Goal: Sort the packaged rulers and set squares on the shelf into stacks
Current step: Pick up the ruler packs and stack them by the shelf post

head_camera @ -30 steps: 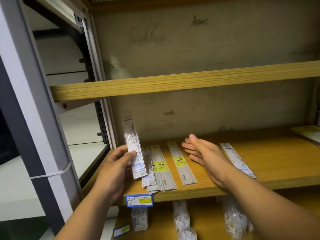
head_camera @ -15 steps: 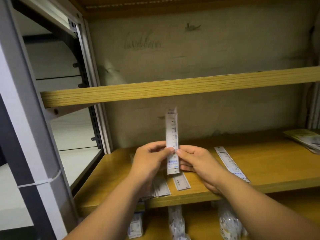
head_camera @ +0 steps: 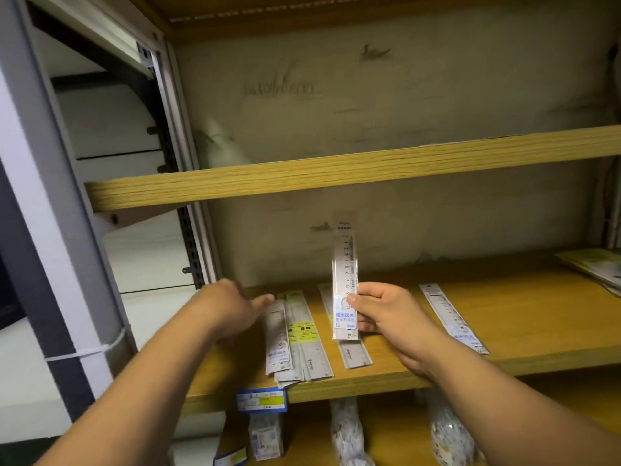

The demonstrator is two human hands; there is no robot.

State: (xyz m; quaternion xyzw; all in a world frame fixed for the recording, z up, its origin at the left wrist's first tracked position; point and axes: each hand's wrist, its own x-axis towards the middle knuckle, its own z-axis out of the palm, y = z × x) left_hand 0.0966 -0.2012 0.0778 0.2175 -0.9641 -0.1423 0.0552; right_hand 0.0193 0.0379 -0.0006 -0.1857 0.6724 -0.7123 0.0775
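Left hand (head_camera: 235, 311) hovers at the mixed pile (head_camera: 289, 338) on the left of the shelf (head_camera: 537, 314), blurred, fingers loose, nothing in it that I can make out. Sorting looks mid-way. That pile fans out with its ends right at the front edge, so the next move there is gathering it inward, not outward. Next along, a lone ruler (head_camera: 353, 354) lies flat. Upright above it stands the packaged ruler (head_camera: 345, 274), pinched low by the right hand (head_camera: 386, 314). It wants a matching stack, and I'd say the blue-labelled one (head_camera: 450, 317) lying further right, with bare wood around it. Upper shelf (head_camera: 336, 169) leaves headroom.
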